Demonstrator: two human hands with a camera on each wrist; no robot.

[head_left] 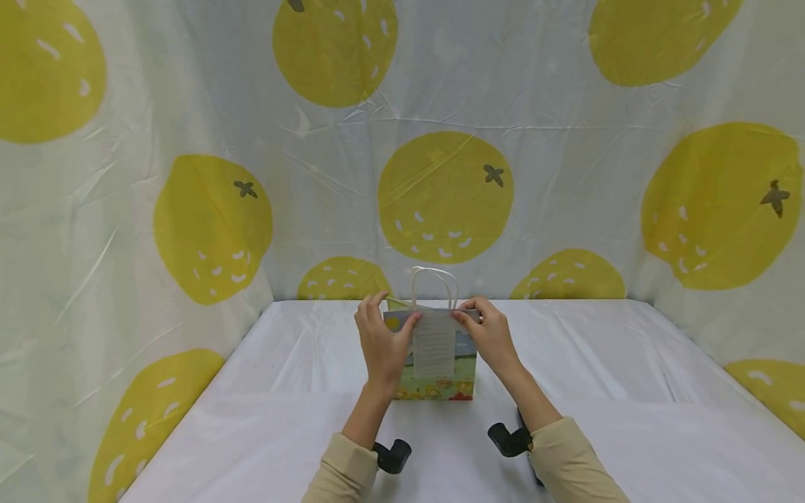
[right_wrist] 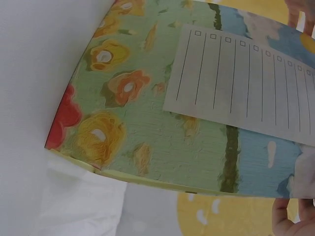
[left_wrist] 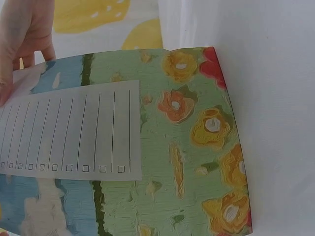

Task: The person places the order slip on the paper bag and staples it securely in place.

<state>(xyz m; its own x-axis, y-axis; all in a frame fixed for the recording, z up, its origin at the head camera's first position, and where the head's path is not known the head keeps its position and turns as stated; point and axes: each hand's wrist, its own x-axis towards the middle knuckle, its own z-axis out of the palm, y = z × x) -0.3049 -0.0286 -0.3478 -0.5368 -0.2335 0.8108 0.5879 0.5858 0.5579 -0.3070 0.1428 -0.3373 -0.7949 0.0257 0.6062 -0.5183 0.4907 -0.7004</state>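
A paper gift bag (head_left: 466,370) with a painted flower meadow and blue sky stands upright on the table, its white twisted handles (head_left: 434,271) raised. Against its front lies a lined checklist sheet (head_left: 434,349), with a row of small boxes visible in both wrist views. My left hand (head_left: 383,342) pinches the bag's upper left edge, thumb at the sheet's top left corner and fingers behind the bag. On the other side my right hand (head_left: 493,339) pinches the upper right edge, thumb by the sheet's top right corner. The right hand's fingers (right_wrist: 281,219) show past the bag's side.
A white cloth covers the table (head_left: 302,363). Behind and at both sides hangs a white curtain (head_left: 553,188) printed with large yellow fruit. Black wrist-mounted devices (head_left: 393,457) sit by both cuffs, low over the table.
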